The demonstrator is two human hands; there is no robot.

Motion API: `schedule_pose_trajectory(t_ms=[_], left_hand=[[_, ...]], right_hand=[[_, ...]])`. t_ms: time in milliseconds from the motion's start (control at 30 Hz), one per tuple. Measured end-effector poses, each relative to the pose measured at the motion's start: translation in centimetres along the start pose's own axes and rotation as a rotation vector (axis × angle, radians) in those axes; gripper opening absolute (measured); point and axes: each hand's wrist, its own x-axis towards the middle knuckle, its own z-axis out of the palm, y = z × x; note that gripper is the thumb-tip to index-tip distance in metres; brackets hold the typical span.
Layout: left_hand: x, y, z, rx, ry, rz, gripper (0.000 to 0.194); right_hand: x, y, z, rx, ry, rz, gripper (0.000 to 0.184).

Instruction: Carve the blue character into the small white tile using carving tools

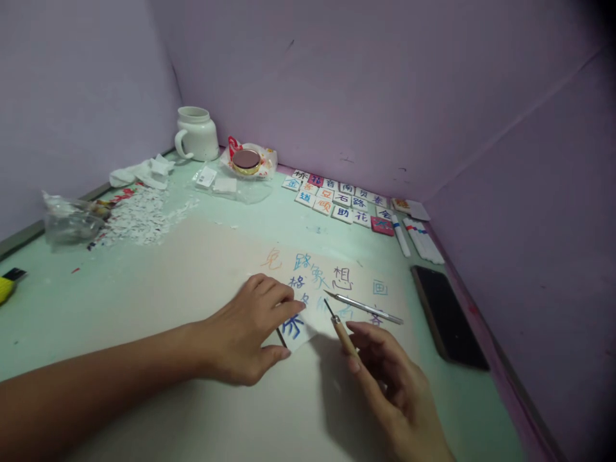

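Note:
My left hand (pixel 255 330) reaches across from the left, its thumb and fingers closed on the edges of a small white tile (pixel 305 332). The tile bears a purple-blue written character and lies on a large pale sheet (pixel 216 410); its left side is hidden by my hand. In my right hand (pixel 394 378) is a carving tool (pixel 344 335) with a wooden handle and a thin dark tip. Its tip points up and left, to the right of the tile. Just beyond lies a metal craft knife (pixel 368 307) on the sheet, among coloured handwritten characters.
Rows of character tiles (pixel 342 199) lie along the back wall, with white pens (pixel 423 240) beside them. A phone (pixel 447 317) rests at right. White shavings (pixel 139 215), a plastic bag (pixel 72 218), a white mug (pixel 197 133) and a round ink pad (pixel 246 160) stand back left.

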Motion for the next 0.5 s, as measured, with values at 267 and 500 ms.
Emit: schedule_pose_trajectory(t_ms=[267,500], left_hand=[[-0.4,0.7,0.9,0.053,0.096,-0.102,0.052],[-0.3,0.4,1.1,0.070,0.098,-0.116,0.042]], right_hand=[[0.5,0.2,-1.1,-0.337,-0.093,-0.247,0.018],[-0.2,0.0,-0.6,-0.401,-0.117,-0.324,0.023]])
